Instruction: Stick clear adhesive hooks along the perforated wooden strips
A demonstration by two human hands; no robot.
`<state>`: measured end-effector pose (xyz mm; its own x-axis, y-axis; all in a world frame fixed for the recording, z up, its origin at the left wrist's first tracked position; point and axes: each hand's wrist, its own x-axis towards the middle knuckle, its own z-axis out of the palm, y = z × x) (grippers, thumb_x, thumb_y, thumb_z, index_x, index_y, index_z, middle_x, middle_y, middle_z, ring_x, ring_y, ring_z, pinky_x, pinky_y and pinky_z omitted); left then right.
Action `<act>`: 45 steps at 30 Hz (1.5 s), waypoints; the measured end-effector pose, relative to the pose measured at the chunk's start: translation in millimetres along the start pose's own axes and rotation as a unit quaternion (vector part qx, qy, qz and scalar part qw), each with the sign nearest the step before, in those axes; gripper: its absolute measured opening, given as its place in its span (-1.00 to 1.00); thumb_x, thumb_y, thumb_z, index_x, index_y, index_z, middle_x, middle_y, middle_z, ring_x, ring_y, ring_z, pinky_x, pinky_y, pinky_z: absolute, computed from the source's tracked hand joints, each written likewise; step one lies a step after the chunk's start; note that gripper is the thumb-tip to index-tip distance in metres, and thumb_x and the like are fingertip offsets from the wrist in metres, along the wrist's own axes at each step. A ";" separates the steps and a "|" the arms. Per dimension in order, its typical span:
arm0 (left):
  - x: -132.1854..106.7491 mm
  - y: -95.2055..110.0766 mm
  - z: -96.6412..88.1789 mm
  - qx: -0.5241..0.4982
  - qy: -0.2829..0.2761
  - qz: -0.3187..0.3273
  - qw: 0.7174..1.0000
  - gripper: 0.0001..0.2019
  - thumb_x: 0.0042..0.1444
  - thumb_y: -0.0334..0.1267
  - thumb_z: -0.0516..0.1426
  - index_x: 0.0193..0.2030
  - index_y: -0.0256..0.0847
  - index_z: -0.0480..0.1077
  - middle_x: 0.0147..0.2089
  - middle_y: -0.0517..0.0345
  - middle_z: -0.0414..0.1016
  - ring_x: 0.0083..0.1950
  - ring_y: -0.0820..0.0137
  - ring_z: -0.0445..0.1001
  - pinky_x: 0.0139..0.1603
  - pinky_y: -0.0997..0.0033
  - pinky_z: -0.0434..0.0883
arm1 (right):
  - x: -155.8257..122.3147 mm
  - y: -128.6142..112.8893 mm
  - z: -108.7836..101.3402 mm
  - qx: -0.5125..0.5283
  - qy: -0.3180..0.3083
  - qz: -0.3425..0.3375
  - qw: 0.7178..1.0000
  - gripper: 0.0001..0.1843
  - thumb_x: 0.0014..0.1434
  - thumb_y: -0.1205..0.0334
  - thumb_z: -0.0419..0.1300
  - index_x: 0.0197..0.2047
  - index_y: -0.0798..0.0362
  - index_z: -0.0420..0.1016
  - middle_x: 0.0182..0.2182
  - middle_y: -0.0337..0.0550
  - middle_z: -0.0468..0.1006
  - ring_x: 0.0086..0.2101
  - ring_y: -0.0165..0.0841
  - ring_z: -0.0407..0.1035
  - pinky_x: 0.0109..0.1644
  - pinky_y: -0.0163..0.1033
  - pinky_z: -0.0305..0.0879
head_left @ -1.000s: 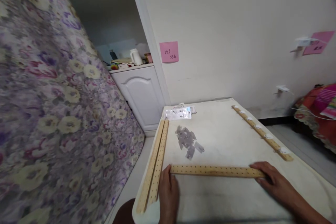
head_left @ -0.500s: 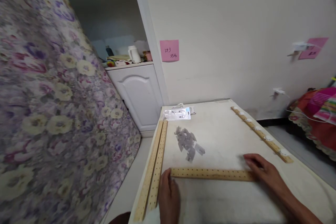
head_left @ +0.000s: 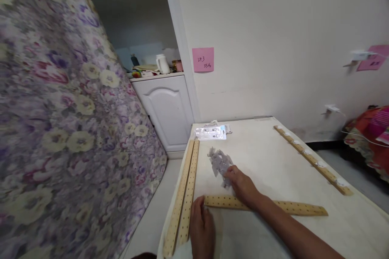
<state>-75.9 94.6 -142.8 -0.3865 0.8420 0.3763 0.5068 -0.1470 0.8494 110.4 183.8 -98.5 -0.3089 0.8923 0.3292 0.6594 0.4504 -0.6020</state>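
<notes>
A perforated wooden strip point(head_left: 298, 208) lies crosswise on the white table point(head_left: 273, 158). My left hand point(head_left: 201, 226) rests at its left end, fingers lying flat against the end of the strip. My right hand point(head_left: 243, 185) reaches over the strip to a heap of small grey plastic pieces point(head_left: 219, 162); its fingertips touch the near edge of the heap and are bent, with what they hold hidden.
Two more perforated strips point(head_left: 184, 198) lie side by side along the table's left edge. Another strip with white clips point(head_left: 313, 162) runs along the right side. A clear blister pack point(head_left: 210, 132) lies at the far edge. A floral mattress point(head_left: 60, 129) leans left. A white cabinet point(head_left: 165, 109) stands behind.
My right hand left the right end of the crosswise strip and moved left and forward to the grey pieces. The left hand stayed at the strip's left end.
</notes>
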 end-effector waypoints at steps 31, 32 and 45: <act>-12.1 43.2 -8.5 -0.462 -0.146 -0.277 0.830 -0.72 0.12 -0.03 0.11 -0.33 -0.24 0.39 -0.39 0.21 0.40 -0.36 0.47 0.35 -0.33 0.50 0.30 | -73.4 -46.5 27.2 0.157 0.095 -0.166 0.969 -0.81 0.22 0.42 0.03 -0.24 -0.01 0.42 -0.18 -0.09 0.46 -0.14 -0.36 0.39 -0.09 -0.27 0.39; -10.8 41.6 -8.2 -0.468 -0.145 -0.284 0.824 -0.73 0.10 -0.05 0.13 -0.30 -0.24 0.40 -0.37 0.20 0.41 -0.35 0.47 0.36 -0.32 0.50 0.31 | -73.8 -46.1 27.7 0.160 0.088 -0.161 0.970 -0.81 0.22 0.42 0.03 -0.24 -0.01 0.42 -0.17 -0.09 0.47 -0.12 -0.36 0.39 -0.07 -0.26 0.39; -4.3 40.6 -10.1 -0.433 -0.217 -0.266 0.834 -0.73 0.00 -0.15 0.23 -0.20 -0.25 0.46 -0.25 0.08 0.48 -0.23 0.40 0.44 -0.20 0.43 0.36 | -75.4 -39.7 34.5 0.173 0.079 -0.112 0.975 -0.81 0.21 0.41 0.03 -0.26 -0.02 0.42 -0.19 -0.11 0.48 -0.14 -0.36 0.40 -0.09 -0.24 0.39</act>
<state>-61.4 79.8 -106.2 0.0311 0.9885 -0.1480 -0.4660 0.1453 0.8728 83.9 99.7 -124.5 -0.2912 0.7661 0.5730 0.3076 0.6421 -0.7022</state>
